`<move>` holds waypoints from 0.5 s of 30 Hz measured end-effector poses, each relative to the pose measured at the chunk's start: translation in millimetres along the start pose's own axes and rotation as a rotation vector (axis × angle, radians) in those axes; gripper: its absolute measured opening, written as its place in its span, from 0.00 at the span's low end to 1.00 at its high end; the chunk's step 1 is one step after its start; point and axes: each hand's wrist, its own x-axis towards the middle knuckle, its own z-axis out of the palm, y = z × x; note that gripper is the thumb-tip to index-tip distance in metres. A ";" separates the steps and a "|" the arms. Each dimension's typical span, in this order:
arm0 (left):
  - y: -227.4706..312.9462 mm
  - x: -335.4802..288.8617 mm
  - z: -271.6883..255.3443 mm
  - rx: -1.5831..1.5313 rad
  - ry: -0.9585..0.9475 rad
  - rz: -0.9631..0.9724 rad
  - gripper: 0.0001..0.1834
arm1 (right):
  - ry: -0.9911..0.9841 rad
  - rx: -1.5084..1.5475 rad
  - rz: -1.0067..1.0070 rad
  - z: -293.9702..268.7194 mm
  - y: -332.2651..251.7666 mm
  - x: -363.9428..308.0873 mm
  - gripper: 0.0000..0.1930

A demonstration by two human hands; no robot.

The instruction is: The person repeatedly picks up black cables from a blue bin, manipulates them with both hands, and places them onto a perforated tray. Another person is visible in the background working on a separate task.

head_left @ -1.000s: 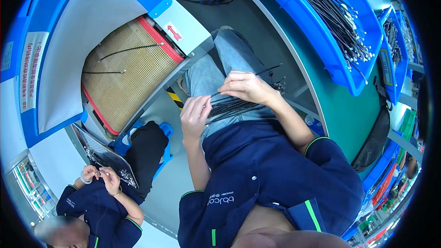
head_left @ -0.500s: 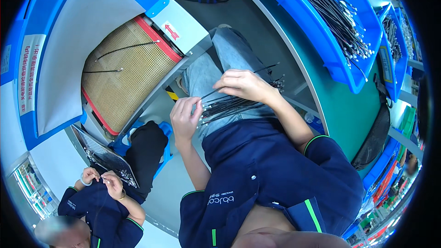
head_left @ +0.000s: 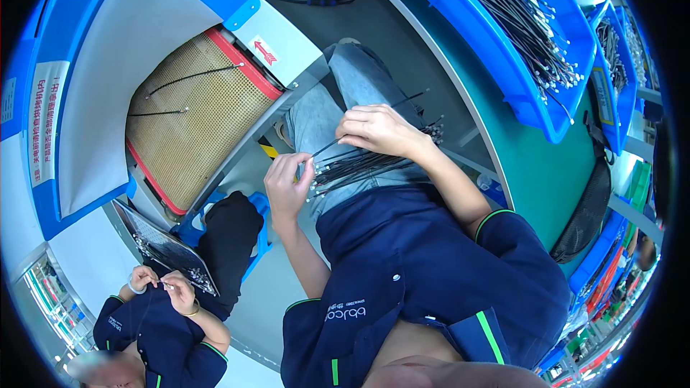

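Observation:
A thin black cable (head_left: 325,149) runs between my two hands above my lap. My left hand (head_left: 287,185) pinches its near-left end between thumb and fingertips. My right hand (head_left: 382,131) is closed around the same cable further along, and the cable's other end sticks out past the knuckles at the upper right. Under both hands, a bundle of black cables (head_left: 370,171) with small pale end connectors lies across my thighs. The fingers cover part of the held cable and of the bundle.
On the left, a machine's brown mesh conveyor belt (head_left: 194,100) with red edging carries two loose cables. Blue bins (head_left: 496,54) full of cables stand on the green table (head_left: 535,165) at right. A co-worker (head_left: 162,323) sits at lower left beside a tray of cables (head_left: 169,244).
The far end of the held cable has swung slightly upward and to the left. Both hands keep their grip, almost in place.

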 end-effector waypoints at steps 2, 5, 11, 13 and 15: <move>-0.8 0.4 0.8 -0.015 -0.004 -0.009 0.07 | -0.027 0.018 -0.013 1.4 -1.0 0.5 0.06; -1.2 0.8 -1.2 -0.024 -0.010 -0.015 0.07 | -0.046 0.027 -0.010 3.7 -3.2 2.2 0.05; -3.1 2.4 -7.9 0.035 0.012 -0.017 0.06 | -0.025 0.023 0.004 2.7 3.8 1.7 0.08; -6.8 0.5 -14.3 0.049 0.026 -0.052 0.06 | -0.006 0.018 0.020 -2.3 9.1 -0.2 0.08; -16.2 -4.5 -23.2 0.061 0.060 -0.082 0.06 | 0.005 0.000 0.058 -12.9 20.4 -6.0 0.08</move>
